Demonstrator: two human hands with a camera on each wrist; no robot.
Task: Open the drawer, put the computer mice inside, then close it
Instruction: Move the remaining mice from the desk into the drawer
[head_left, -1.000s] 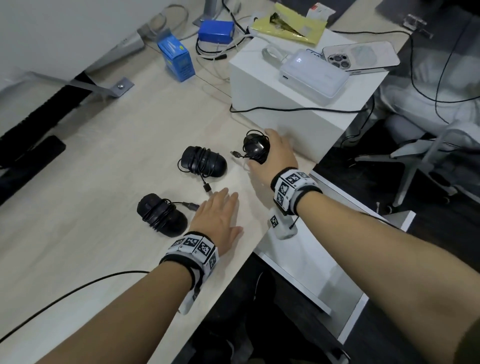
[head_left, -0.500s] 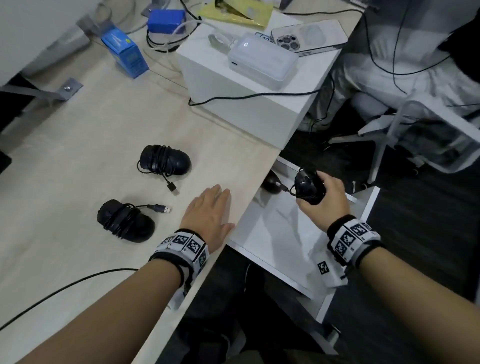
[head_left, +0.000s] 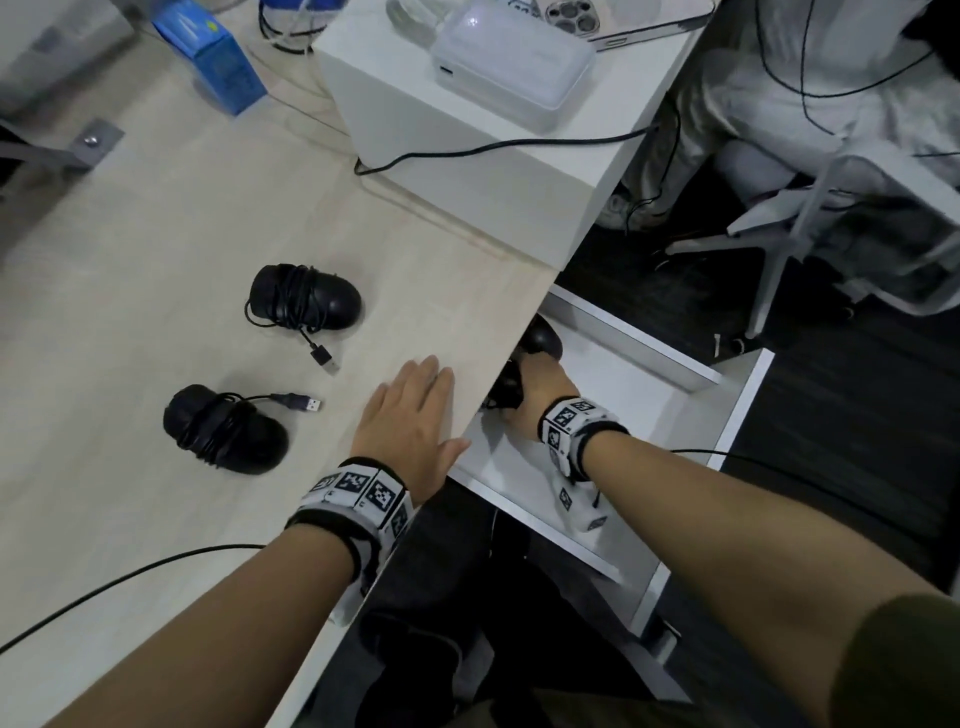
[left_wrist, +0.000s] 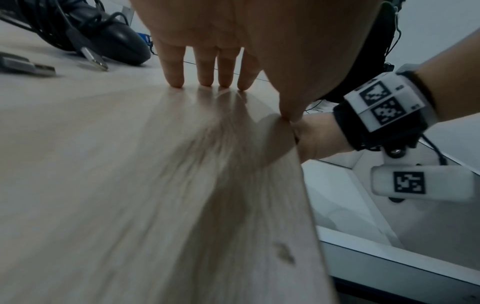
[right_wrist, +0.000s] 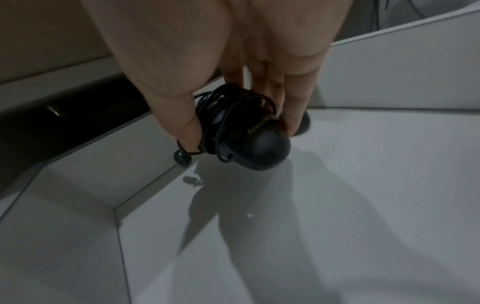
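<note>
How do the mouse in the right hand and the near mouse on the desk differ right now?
The held mouse is pinched by the right hand inside the open drawer; the near mouse lies untouched on the desk. The held mouse's plug dangles close under it; the near mouse's USB plug stretches out across the desk. Both are black with the cable wound round the body.

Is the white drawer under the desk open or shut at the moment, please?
Open: the drawer stands pulled out past the desk edge, its white floor bare.
</note>
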